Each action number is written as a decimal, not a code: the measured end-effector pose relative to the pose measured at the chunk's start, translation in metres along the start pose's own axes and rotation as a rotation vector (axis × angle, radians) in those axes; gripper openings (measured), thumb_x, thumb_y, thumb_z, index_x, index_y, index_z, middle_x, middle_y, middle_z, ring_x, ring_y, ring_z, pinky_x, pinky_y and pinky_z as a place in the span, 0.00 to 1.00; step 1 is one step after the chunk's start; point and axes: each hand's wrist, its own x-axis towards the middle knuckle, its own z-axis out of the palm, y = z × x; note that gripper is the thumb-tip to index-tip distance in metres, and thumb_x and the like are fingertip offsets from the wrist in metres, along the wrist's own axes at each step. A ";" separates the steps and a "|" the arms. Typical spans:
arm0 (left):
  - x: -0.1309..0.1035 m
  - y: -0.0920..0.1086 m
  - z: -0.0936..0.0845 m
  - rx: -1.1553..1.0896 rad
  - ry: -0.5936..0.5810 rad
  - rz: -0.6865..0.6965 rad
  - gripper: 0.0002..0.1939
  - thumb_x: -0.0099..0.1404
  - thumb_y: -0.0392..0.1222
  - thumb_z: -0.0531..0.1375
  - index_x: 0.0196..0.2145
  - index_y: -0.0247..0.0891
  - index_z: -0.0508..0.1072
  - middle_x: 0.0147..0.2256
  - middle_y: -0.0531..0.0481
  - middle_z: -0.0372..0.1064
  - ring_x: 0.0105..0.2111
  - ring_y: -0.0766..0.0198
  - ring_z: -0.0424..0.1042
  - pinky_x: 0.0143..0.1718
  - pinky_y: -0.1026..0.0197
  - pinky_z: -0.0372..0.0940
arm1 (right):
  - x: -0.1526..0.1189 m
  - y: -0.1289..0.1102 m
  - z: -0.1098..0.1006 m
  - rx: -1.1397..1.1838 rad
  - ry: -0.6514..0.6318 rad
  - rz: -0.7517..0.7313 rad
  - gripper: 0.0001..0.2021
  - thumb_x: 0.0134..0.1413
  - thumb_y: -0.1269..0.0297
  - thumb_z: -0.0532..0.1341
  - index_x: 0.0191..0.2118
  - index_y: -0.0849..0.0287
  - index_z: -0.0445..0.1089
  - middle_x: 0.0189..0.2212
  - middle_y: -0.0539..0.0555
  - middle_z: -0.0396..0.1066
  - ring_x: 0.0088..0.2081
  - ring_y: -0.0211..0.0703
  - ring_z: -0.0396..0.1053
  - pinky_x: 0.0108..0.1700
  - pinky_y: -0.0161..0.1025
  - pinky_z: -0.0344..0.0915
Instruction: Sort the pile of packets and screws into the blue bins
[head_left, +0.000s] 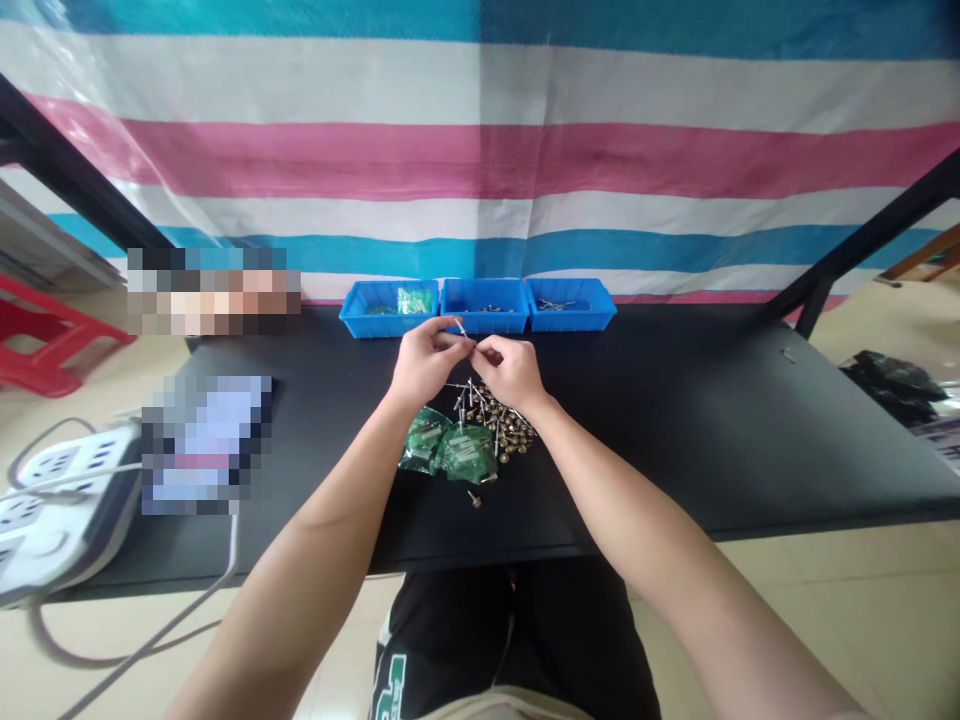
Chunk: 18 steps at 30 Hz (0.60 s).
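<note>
Between the fingertips of the two hands, a slim metal piece point(461, 328) stands tilted, its upper end sticking up by the left hand point(424, 368). The left hand's thumb and fingers are pinched shut on it; the right hand point(516, 372) has curled fingers meeting its lower end, though whether they grip it too is hidden. Holding it fingertip to fingertip probably suits something so small, leaving one end free.

Just below the hands, towards the body, lies a heap of metal parts point(514, 430), some with long thin pins, and beside it on the left two green packets point(469, 455). Their closeness likely keeps each reach short. One loose part point(475, 499) sits nearer the body on the black counter point(637, 410).

Just beyond the hands, three blue bins point(484, 321) stand in a row, small contents inside, perhaps to keep kinds apart. Far to the left is a power strip point(112, 500).
</note>
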 end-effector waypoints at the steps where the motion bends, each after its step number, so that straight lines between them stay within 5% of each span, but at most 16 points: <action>1: 0.000 0.000 0.000 0.006 -0.007 -0.005 0.24 0.52 0.43 0.68 0.46 0.33 0.74 0.33 0.46 0.79 0.37 0.57 0.78 0.45 0.55 0.70 | 0.001 0.001 -0.001 0.014 0.015 -0.004 0.12 0.56 0.60 0.59 0.24 0.58 0.70 0.20 0.49 0.71 0.23 0.36 0.65 0.31 0.35 0.60; 5: 0.003 -0.003 -0.005 0.068 0.006 0.013 0.25 0.51 0.47 0.69 0.46 0.34 0.75 0.40 0.42 0.79 0.40 0.56 0.77 0.45 0.54 0.70 | 0.010 0.014 -0.011 0.021 0.158 0.085 0.12 0.54 0.60 0.59 0.24 0.57 0.71 0.19 0.48 0.71 0.23 0.38 0.67 0.32 0.35 0.61; 10: 0.006 -0.003 -0.010 0.308 0.039 0.060 0.19 0.54 0.49 0.66 0.40 0.35 0.77 0.36 0.45 0.79 0.38 0.56 0.76 0.45 0.55 0.69 | 0.024 0.043 -0.037 -0.084 0.387 0.293 0.12 0.54 0.61 0.58 0.22 0.57 0.69 0.21 0.49 0.72 0.28 0.41 0.70 0.37 0.36 0.62; 18: -0.001 0.009 -0.001 0.765 -0.103 0.194 0.15 0.58 0.50 0.60 0.37 0.39 0.79 0.31 0.48 0.77 0.30 0.58 0.73 0.39 0.58 0.67 | 0.034 0.068 -0.060 -0.277 0.438 0.491 0.14 0.57 0.63 0.58 0.22 0.56 0.70 0.23 0.53 0.75 0.31 0.46 0.72 0.40 0.38 0.63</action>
